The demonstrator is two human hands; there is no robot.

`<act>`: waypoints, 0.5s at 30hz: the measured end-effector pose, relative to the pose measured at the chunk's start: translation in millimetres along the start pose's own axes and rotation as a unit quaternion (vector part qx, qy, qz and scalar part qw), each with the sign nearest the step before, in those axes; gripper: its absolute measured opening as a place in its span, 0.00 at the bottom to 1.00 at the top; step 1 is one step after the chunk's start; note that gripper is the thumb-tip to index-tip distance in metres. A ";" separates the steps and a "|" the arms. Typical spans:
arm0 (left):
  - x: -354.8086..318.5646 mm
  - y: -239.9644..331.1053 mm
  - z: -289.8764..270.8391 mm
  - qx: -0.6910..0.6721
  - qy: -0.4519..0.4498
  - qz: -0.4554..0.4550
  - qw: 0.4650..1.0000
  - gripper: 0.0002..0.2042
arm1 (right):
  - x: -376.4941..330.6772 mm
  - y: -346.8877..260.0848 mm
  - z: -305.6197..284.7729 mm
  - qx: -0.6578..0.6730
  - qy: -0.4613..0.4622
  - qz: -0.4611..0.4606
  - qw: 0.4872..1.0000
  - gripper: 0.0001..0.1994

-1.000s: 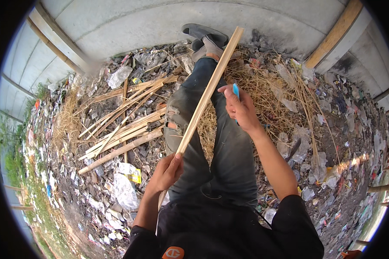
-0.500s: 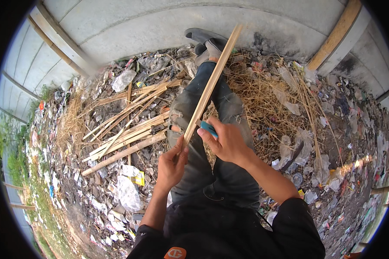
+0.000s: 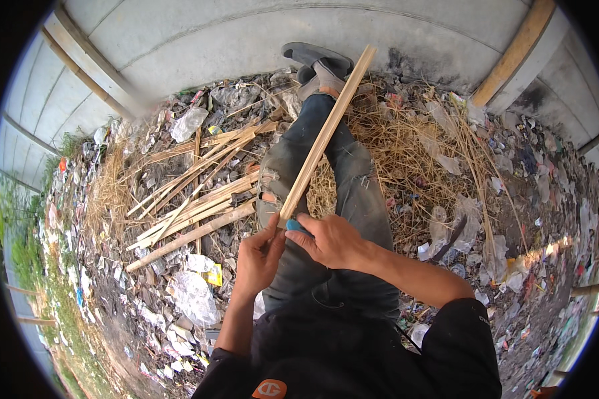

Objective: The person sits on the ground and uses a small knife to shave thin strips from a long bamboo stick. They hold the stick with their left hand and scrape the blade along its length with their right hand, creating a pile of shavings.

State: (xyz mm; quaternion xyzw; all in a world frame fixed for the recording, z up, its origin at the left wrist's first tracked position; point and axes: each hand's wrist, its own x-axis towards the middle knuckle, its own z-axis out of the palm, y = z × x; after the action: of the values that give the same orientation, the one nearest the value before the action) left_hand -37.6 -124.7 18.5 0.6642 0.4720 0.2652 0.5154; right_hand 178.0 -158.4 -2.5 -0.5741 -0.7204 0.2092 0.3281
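Note:
A long, pale bamboo strip (image 3: 326, 136) slants over my legs, its far end reaching past my feet towards the wall. My left hand (image 3: 257, 258) pinches the near end of the strip between thumb and fingers. Close beside it, my right hand (image 3: 334, 242) is closed round a teal-handled cutter knife (image 3: 294, 227), pressed against the strip near that end. Most of the handle is covered by the fingers, and I cannot make out the blade. My jeans (image 3: 298, 256), torn at the knee, lie beneath both hands.
Several split bamboo strips (image 3: 196, 211) and a rounder bamboo piece (image 3: 192, 237) lie to my left. Dry straw-like shavings (image 3: 406, 149) spread right of my legs. Plastic scraps and litter (image 3: 196, 299) cover the ground. A grey concrete wall (image 3: 299, 33) rises beyond my feet.
My right hand and the knife have come down along the strip towards me, right up to my left hand. The strip's far end has dipped slightly nearer.

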 end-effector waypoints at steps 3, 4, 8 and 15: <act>5.5 10.7 -2.5 0.069 0.013 0.032 0.997 0.22 | 11.8 2.1 -7.0 -0.011 0.011 0.018 1.000 0.24; 4.8 11.8 -3.2 0.077 0.010 0.038 0.996 0.22 | 12.3 8.4 -5.8 -0.009 0.033 0.020 0.999 0.23; 7.3 17.6 -11.6 0.107 0.009 0.062 0.992 0.21 | 26.6 17.0 -26.3 -0.033 0.062 0.017 0.997 0.21; -37.9 13.4 -42.7 0.083 -0.060 -0.022 0.994 0.20 | 45.2 151.8 -126.4 0.067 0.266 0.299 0.914 0.35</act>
State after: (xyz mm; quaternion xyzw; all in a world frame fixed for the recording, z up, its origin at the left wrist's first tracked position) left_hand -84.3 -140.6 50.1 0.7094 0.4747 0.1730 0.4914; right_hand 367.2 -85.8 -6.9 -0.7739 -0.3849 0.1852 0.4675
